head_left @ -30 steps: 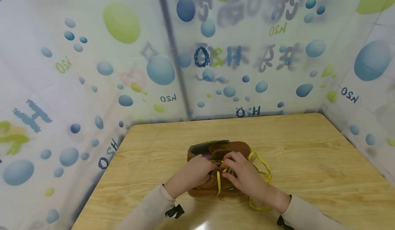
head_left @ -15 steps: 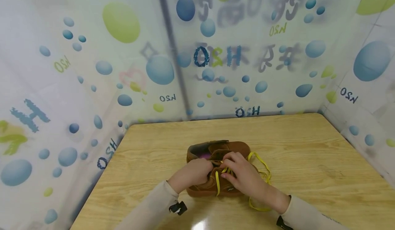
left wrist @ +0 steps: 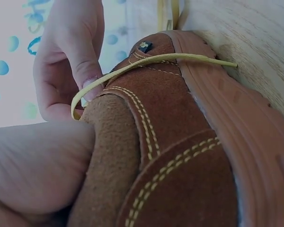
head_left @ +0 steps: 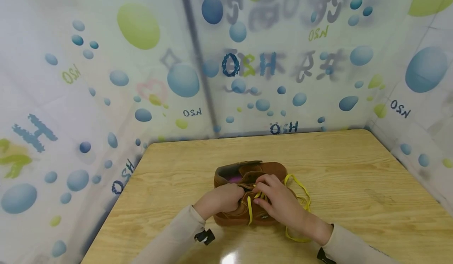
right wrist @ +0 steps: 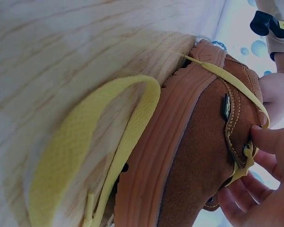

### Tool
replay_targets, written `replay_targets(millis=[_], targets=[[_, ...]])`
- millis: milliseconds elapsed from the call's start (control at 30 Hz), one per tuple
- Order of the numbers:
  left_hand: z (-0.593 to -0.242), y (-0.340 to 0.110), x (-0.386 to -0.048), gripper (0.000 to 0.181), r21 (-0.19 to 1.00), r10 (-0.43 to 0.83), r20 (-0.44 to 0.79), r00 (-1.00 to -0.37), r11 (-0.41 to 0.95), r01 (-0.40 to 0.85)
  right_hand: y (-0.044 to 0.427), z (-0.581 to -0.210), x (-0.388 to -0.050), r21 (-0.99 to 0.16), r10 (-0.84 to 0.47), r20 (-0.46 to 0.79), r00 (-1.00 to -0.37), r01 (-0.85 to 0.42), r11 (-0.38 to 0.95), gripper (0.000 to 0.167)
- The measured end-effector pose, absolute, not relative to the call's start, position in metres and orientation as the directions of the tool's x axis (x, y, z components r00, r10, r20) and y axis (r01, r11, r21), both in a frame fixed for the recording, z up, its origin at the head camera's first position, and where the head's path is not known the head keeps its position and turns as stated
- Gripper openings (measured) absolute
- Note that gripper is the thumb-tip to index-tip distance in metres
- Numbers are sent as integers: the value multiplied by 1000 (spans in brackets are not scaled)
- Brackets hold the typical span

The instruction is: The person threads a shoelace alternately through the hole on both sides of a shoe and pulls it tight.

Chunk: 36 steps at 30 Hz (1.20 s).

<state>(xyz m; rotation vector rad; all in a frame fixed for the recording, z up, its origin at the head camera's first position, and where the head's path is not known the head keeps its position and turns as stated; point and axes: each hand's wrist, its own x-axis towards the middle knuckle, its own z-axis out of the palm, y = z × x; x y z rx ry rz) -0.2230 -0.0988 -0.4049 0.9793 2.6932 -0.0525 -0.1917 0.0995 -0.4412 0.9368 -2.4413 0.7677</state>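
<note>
Two brown shoes lie side by side on the table. The left hand [head_left: 223, 198] reaches into the opening of the nearer shoe [head_left: 233, 220], its fingertips hidden; in the left wrist view its heel [left wrist: 38, 165] presses at the padded collar [left wrist: 112, 142]. Over that shoe's eyelets, the right hand [head_left: 279, 201] pinches the yellow lace [head_left: 250, 211] between thumb and fingers. The right wrist view shows this hand [right wrist: 270, 194] at the lacing, with one lace end [right wrist: 236, 84] hanging across the shoe's side.
Behind the nearer shoe stands the other shoe [head_left: 279, 168], a purple insole [head_left: 234, 179] showing in it. Loops of yellow lace [head_left: 307, 193] lie on the wooden table [head_left: 170, 161] to the right. A patterned curtain [head_left: 226, 98] surrounds the table's far side.
The left hand has shifted slightly right and down at the nearer shoe's opening, its wrist turning a little. The right hand has barely moved.
</note>
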Motion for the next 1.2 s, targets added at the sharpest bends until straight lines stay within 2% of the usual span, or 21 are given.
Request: replay_targets(millis=[200, 333, 433, 533, 667, 800, 867, 1000, 1200], targets=[[-404, -103, -220, 26, 90, 648, -185, -738, 759, 644, 99, -442, -191, -353, -480, 537, -694, -701, 620, 19], [-394, -108, -216, 28, 163, 641, -107, -760, 765, 623, 99, -441, -190, -355, -480, 528, -701, -696, 625, 19], [-378, -111, -212, 20, 213, 652, -52, -756, 747, 630, 100, -441, -190, -354, -475, 528, -704, -691, 630, 19], [-366, -114, -208, 7, 173, 674, -10, -738, 728, 663, 100, -441, -191, -349, -475, 531, -702, -692, 632, 19], [-365, -117, -208, 8, 20, 699, 49, -713, 713, 701, 101, -441, -191, -343, -477, 532, -699, -693, 634, 19], [-371, -116, -212, 13, -91, 697, 165, -698, 715, 693, 101, -441, -192, -342, -476, 528, -703, -689, 638, 19], [-373, -116, -213, 12, -66, 688, 207, -696, 719, 691, 101, -441, -192, -344, -478, 522, -706, -687, 640, 19], [-375, -115, -211, 6, 72, 671, 249, -698, 706, 704, 101, -440, -192, -346, -480, 514, -711, -684, 643, 18], [-379, -111, -210, 5, 239, 615, 250, -748, 710, 663, 101, -436, -194, -361, -481, 527, -701, -697, 619, 9]])
